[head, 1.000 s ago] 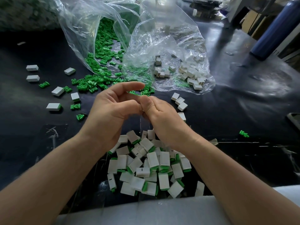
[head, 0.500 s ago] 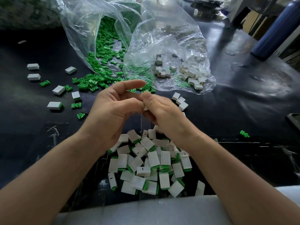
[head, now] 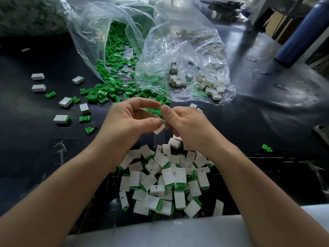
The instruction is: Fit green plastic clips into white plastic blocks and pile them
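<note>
My left hand [head: 128, 122] is pinching the white block [head: 159, 129], its long axis tilting far-right toward my right hand [head: 185, 125], which is pinching the green clip [head: 164, 122] at its far end.

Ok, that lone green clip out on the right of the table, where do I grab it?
Pinch the green clip across its short width, coming straight down from above. It lies flat and alone on the black table, with both long sides free. Finer detail is too small to tell.
</note>
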`<state>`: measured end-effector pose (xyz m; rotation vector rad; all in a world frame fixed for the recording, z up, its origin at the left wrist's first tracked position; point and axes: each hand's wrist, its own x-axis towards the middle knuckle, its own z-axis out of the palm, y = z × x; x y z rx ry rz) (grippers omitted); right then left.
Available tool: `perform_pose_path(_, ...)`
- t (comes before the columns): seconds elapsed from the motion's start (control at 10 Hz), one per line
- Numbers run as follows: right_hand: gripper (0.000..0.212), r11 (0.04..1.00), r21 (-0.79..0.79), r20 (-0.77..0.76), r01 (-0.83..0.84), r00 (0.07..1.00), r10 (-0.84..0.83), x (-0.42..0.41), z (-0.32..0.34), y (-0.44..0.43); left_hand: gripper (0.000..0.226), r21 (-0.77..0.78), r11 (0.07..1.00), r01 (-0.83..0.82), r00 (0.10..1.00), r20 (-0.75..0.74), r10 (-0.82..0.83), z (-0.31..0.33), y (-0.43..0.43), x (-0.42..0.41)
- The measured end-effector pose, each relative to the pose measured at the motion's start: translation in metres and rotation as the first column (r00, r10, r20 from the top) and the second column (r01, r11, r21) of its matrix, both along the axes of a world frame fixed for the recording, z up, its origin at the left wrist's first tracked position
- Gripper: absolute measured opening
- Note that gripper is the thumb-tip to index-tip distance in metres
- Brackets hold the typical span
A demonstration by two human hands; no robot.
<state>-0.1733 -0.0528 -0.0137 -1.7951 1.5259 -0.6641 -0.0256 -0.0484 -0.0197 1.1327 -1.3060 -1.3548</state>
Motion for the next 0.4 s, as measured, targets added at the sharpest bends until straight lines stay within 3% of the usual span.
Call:
perform_pose_path(0.2, 0.035, 0.995, -0.067, -0.14, 0.068, 0.987, -0.077, -0.007, 0.001, 0.002, 0.025, 0.035, 0.993, 0.11, 0.967, 0.226, -0.116, -0.003, 0.006, -0.001)
perform_pose_path(0.4, 0.032, 0.977, -0.061, 0.041, 0.206, 0.978, -0.203, -0.025, -0.004, 0.03, 0.023, 0.014, 0.992, 0.122, 0.953, 0.276, -0.121, 0.0, 0.015, 0.0)
